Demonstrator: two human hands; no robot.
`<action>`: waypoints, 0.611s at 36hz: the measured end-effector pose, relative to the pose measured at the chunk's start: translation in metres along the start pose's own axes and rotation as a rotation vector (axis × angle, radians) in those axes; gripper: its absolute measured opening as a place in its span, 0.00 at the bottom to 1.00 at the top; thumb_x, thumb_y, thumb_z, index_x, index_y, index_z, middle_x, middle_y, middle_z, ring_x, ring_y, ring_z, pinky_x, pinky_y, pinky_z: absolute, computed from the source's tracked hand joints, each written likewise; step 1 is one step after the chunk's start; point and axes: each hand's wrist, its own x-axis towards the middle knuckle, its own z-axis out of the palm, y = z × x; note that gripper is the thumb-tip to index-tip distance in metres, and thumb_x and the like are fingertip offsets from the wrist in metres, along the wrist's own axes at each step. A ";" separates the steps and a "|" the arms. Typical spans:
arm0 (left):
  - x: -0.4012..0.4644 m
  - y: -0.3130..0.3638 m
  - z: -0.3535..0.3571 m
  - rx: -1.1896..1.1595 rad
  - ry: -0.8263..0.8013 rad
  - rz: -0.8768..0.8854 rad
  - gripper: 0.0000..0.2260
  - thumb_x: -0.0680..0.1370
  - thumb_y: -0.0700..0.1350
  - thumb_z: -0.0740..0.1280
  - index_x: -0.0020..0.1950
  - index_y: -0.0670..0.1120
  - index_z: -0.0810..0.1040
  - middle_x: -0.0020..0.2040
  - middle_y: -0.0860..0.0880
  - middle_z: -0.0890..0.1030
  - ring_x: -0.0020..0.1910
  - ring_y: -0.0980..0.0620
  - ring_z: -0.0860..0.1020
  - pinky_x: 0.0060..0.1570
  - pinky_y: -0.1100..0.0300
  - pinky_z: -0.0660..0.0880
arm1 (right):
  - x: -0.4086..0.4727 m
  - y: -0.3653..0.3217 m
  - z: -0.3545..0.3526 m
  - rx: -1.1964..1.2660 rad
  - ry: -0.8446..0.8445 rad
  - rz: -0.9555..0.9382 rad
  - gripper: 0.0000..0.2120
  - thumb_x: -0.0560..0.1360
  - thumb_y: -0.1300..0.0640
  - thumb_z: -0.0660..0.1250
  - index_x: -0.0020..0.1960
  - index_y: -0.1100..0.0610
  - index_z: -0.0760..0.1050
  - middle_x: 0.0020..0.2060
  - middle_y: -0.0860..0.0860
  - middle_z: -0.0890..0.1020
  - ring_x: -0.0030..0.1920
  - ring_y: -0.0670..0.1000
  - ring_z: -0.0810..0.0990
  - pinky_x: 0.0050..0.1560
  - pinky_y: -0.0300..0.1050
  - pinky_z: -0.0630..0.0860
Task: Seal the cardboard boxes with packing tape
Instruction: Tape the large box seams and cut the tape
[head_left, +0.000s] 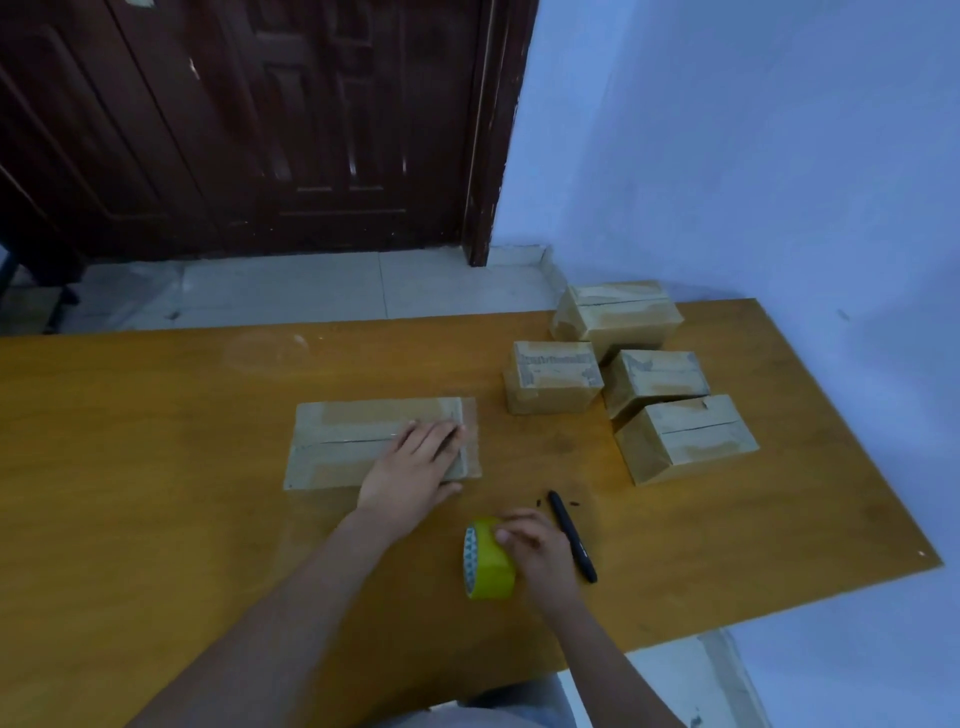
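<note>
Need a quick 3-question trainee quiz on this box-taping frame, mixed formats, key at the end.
1. True or false: the left hand lies flat on the long flat cardboard box.
2. Multiple choice: the right hand grips which thing? A) the black marker pen B) the yellow-green roll of packing tape C) a small box
3. Fill in: the group of small taped cardboard boxes at the far right of the orange-brown wooden table numbers ____.

Key: 1 true; 2 B; 3 four.
</note>
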 end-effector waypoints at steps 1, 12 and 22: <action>-0.001 -0.006 -0.001 -0.005 -0.036 0.028 0.39 0.63 0.58 0.78 0.68 0.42 0.73 0.62 0.46 0.77 0.63 0.47 0.68 0.62 0.49 0.72 | 0.001 -0.001 -0.004 0.006 0.024 0.005 0.04 0.68 0.45 0.71 0.38 0.35 0.81 0.49 0.46 0.81 0.51 0.43 0.79 0.53 0.43 0.75; 0.029 0.009 -0.037 -0.371 -0.246 -0.367 0.37 0.78 0.66 0.52 0.79 0.46 0.45 0.78 0.47 0.54 0.76 0.49 0.49 0.74 0.55 0.47 | 0.016 0.007 -0.018 0.041 -0.003 0.073 0.08 0.72 0.61 0.71 0.39 0.49 0.81 0.47 0.49 0.81 0.49 0.40 0.78 0.49 0.35 0.73; 0.069 0.019 -0.015 -0.134 -0.158 -0.527 0.12 0.79 0.52 0.58 0.60 0.51 0.73 0.57 0.52 0.72 0.60 0.49 0.67 0.60 0.55 0.62 | 0.023 0.008 -0.025 0.089 -0.018 0.073 0.17 0.71 0.61 0.72 0.33 0.40 0.80 0.43 0.47 0.81 0.48 0.43 0.79 0.49 0.36 0.74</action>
